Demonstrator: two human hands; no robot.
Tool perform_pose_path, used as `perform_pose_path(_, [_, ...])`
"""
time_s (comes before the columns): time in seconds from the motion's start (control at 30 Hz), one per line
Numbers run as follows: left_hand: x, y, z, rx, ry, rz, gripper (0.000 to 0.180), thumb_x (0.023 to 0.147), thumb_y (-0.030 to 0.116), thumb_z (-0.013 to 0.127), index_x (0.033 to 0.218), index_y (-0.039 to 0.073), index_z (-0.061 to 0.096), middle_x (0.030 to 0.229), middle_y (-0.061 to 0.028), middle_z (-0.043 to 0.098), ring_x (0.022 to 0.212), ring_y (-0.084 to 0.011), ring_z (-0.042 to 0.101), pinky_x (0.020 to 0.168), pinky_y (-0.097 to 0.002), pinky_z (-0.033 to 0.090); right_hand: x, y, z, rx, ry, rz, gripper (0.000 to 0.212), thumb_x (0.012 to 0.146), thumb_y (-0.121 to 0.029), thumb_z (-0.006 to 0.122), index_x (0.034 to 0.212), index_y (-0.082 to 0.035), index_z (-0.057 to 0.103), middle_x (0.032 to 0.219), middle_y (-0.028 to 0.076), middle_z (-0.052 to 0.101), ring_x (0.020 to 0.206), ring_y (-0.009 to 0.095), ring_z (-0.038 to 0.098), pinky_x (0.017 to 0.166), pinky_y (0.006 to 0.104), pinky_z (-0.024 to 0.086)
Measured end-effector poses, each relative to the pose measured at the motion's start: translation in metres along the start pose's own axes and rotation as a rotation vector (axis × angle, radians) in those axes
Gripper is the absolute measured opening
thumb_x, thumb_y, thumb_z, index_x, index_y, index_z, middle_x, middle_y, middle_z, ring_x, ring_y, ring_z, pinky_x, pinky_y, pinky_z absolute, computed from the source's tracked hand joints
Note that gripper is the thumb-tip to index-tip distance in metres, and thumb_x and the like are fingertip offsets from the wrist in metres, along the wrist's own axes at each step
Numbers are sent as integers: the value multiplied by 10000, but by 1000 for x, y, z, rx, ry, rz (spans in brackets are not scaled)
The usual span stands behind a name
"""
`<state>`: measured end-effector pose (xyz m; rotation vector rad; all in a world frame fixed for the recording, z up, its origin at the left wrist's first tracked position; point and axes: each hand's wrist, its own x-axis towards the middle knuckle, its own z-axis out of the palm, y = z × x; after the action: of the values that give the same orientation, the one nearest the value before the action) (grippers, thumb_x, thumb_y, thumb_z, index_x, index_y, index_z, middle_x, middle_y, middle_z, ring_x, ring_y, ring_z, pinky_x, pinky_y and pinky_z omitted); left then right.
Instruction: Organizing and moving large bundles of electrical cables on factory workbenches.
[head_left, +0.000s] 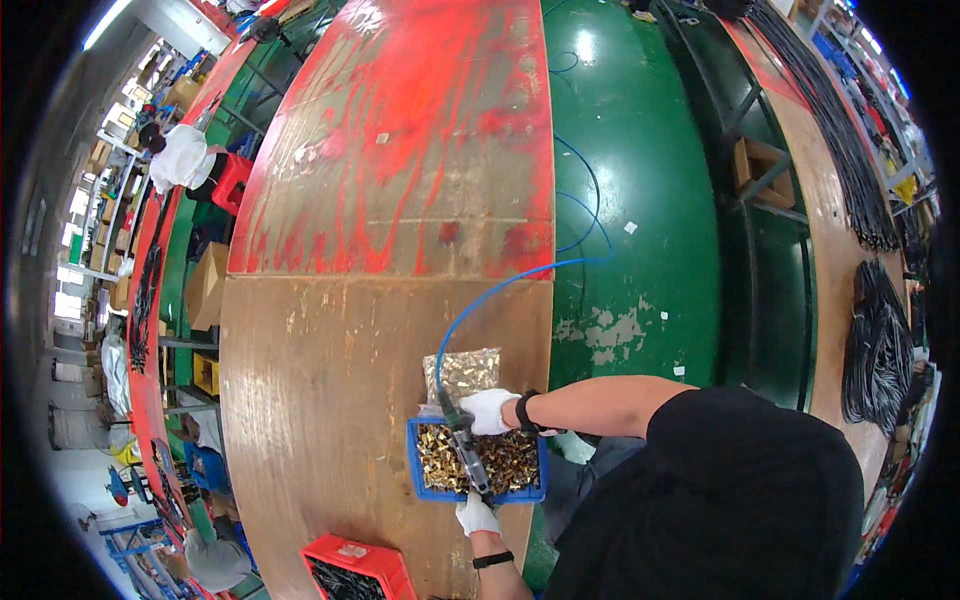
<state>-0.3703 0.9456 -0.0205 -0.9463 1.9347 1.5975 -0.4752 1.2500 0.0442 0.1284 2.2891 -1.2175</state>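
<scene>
My right hand (490,411), in a white glove, is closed round the hose end of a grey and black air tool (467,456). A blue air hose (465,312) runs into that end. The tool slants over a blue bin (415,468) filled with small brass-coloured metal parts (512,458). At the tool's front end, by the bin's near edge, my gloved left hand (477,514) has its fingers closed; a small dark piece shows there, too small to name. A clear bag (468,372) of similar metal parts lies just beyond the bin.
A red crate (402,568) of black parts stands at the table's near edge. The long wooden table (300,400) has a red-stained far half (400,150). Black cables (875,345) lie on the right bench. Two people (185,160) are at the left; a cardboard box (207,287) stands beside the table.
</scene>
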Motion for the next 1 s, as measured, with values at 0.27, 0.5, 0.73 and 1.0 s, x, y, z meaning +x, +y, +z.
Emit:
perform_pose_path(0.27, [-8, 99, 196, -58, -15, -2, 143, 1011, 124, 623, 1080, 9, 674, 885, -80, 704, 658, -220, 652, 530, -423, 529, 21, 74, -190, 2, 41, 61, 497, 853, -309, 697, 1288, -72, 661, 1196, 256, 741, 1137, 476, 693, 958, 526, 565])
perform_pose_path(0.5, [16, 167, 342, -46, -8, 50, 107, 996, 93, 628, 1025, 5, 682, 874, -52, 686, 673, -171, 614, 588, -375, 507, 71, 136, -331, -14, 75, 29, 485, 840, -316, 699, 1254, -65, 665, 1171, 254, 743, 1116, 473, 699, 948, 525, 567])
perform_pose_path(0.73, [7, 259, 503, -78, -70, -5, 194, 992, 21, 591, 1164, 23, 682, 917, -26, 677, 689, -164, 599, 572, -347, 473, 118, 204, -472, 7, 111, 26, 382, 843, -293, 700, 1148, -65, 671, 1095, 254, 745, 1066, 482, 703, 895, 536, 570])
perform_pose_path(1.0, [51, 330, 677, -57, -60, 40, 155, 958, -8, 590, 1088, -1, 674, 940, -17, 669, 782, -148, 582, 658, -348, 475, 170, 288, -644, 1, 171, 12, 392, 826, -309, 705, 1127, -58, 683, 1070, 260, 743, 1050, 476, 706, 896, 541, 568])
